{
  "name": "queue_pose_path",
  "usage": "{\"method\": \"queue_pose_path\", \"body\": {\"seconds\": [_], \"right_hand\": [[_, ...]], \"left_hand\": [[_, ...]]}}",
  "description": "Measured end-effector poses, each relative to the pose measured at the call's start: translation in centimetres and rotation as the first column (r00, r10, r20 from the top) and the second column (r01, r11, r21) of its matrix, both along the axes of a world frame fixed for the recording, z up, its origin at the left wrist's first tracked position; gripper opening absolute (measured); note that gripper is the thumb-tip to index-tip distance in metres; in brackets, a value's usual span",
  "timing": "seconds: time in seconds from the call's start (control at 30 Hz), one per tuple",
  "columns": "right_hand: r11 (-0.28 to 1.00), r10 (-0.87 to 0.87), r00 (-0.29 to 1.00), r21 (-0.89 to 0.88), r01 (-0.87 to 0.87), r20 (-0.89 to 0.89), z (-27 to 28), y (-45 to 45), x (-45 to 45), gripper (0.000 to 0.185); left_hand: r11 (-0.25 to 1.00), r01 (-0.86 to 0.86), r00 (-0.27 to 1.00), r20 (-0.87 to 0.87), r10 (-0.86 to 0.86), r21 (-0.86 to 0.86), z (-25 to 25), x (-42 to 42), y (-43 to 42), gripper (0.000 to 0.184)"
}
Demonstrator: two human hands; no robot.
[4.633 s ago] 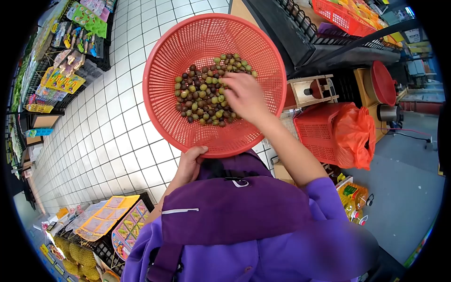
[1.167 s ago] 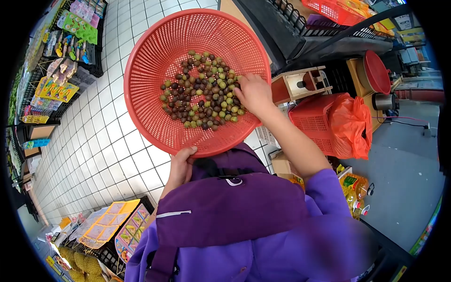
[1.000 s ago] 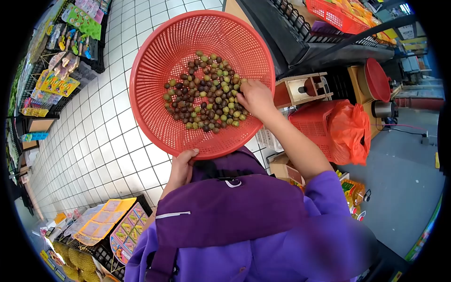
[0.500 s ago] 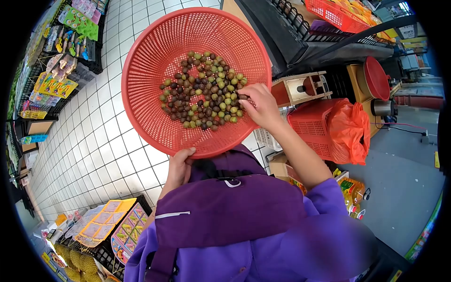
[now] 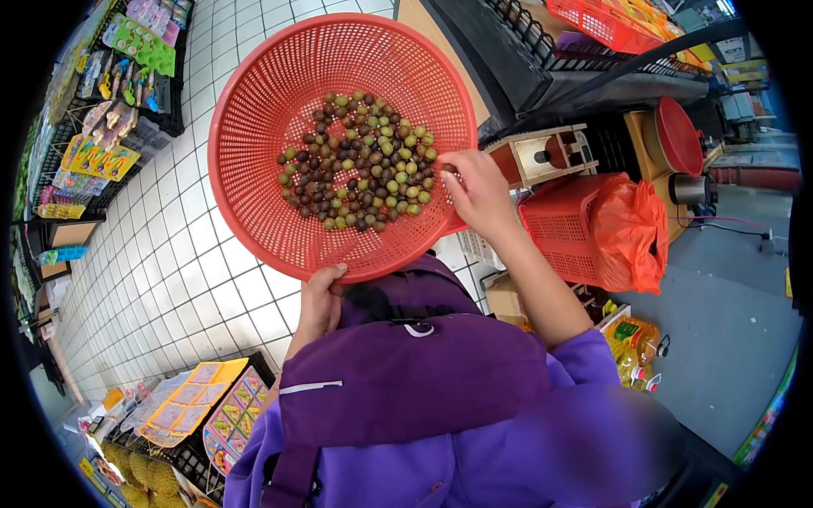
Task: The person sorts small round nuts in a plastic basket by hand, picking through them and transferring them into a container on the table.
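A round red plastic colander [image 5: 279, 76] is held out in front of me, tilted towards me. Small round fruits [image 5: 373, 161], some green and some dark brown, lie heaped in its bottom; I cannot tell their exact kind. At the near rim, my left hand [image 5: 320, 298] grips the colander with its thumb over the edge. My right hand [image 5: 478, 190] is at the right rim, thumb and fingers pinched round one dark brown fruit [image 5: 448, 168].
To the right stand a red basket [image 5: 550, 229] with an orange plastic bag [image 5: 628, 233], and bottles of yellow oil [image 5: 637, 334]. A black display shelf [image 5: 584, 89] is at upper right. Packaged goods [image 5: 102, 157] line the left, above white floor tiles [image 5: 161, 229].
The colander has shifted slightly left and up with my left hand. My right hand has drawn from the fruits towards the right rim, a dark fruit between its fingers.
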State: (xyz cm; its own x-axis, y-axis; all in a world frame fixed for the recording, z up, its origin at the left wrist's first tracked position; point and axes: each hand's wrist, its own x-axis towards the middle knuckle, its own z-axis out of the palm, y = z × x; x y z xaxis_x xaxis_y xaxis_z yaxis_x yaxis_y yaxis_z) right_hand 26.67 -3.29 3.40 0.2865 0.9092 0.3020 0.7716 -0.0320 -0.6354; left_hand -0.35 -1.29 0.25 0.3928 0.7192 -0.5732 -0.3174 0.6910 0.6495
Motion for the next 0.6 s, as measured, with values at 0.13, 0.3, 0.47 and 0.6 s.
{"method": "queue_pose_path", "body": {"seconds": [0.13, 0.3, 0.47, 0.6], "right_hand": [[0.986, 0.147, 0.974, 0.053, -0.159, 0.173, -2.1, 1.6, -0.1, 0.019], [0.992, 0.117, 0.98, -0.069, -0.107, 0.16, -2.7, 4.8, 0.1, 0.017], [0.986, 0.123, 0.921, -0.15, -0.071, 0.37, -3.9, 7.1, -1.3, 0.015], [0.97, 0.156, 0.885, -0.236, -0.054, 0.439, -4.1, 6.8, -1.8, 0.021]], "left_hand": [[1.0, 0.023, 1.0, -0.002, -0.023, -0.005, -0.1, -0.4, 0.0, 0.041], [0.999, 0.023, 1.0, -0.01, -0.023, 0.043, 0.8, -0.2, -0.4, 0.042], [0.999, 0.022, 0.999, 0.023, -0.023, 0.022, 1.1, -0.3, -0.7, 0.043], [1.0, 0.022, 1.0, 0.017, -0.022, 0.004, 1.2, -0.4, -0.9, 0.044]]}}
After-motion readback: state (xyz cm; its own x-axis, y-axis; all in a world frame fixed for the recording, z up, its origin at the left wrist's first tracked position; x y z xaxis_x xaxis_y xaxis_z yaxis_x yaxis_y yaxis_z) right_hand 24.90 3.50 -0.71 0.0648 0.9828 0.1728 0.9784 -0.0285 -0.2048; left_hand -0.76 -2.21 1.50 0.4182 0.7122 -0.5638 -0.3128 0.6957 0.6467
